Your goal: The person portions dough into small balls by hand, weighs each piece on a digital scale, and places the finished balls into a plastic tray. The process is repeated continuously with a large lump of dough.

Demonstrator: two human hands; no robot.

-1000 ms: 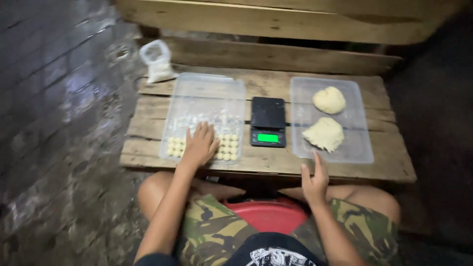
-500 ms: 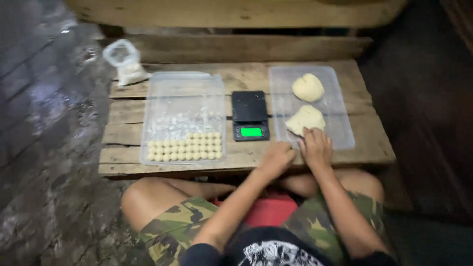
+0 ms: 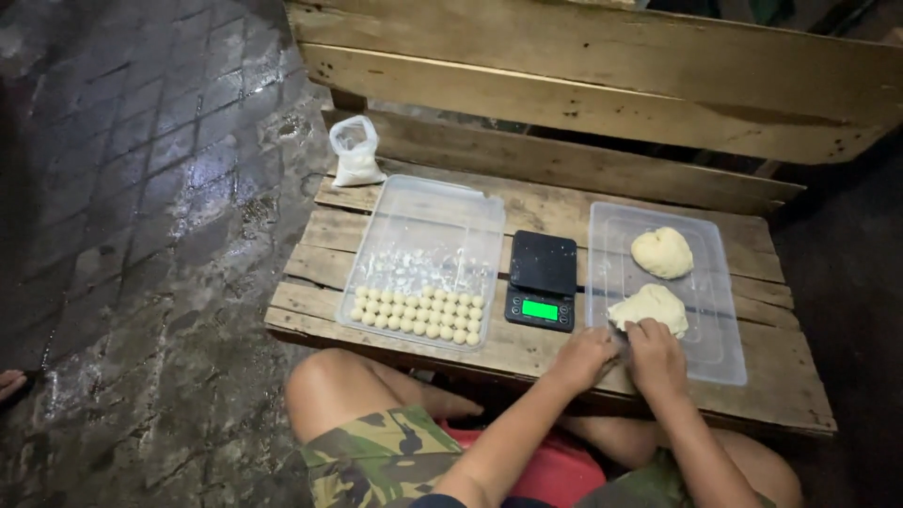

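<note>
A: Dough (image 3: 650,307), the nearer of two lumps, lies in the clear tray (image 3: 724,348) on the right of the wooden table (image 3: 414,362). Both hands meet at its near left edge

B: Holding it?

A: Left hand (image 3: 585,356) is curled with fingers bent in by the edge; right hand (image 3: 656,353) has its fingertips pressed into the lump, pinching at the rim. Whether either has a piece fully pinched off, I cannot tell

B: How would it handle?

A: Soft and light, I judge. The surface looks ragged and torn where the fingers work, so it likely gives way and pulls apart easily. Probably a bit tacky; it could stick to skin or to the tray

B: Where to take it?

A: At the thin near edge, with thumb and fingertips, where a small bit can be drawn off. A grab at the middle would just dent it

B: And around it?

A: A rounder lump (image 3: 662,252) sits farther back in the same tray, apart from the near one. A black scale (image 3: 542,279) with a green display stands just left of the tray. Beyond that, another tray (image 3: 414,216) holds rows of small balls (image 3: 418,315) along its near side. A white bag (image 3: 357,150) sits at the far left corner
</note>
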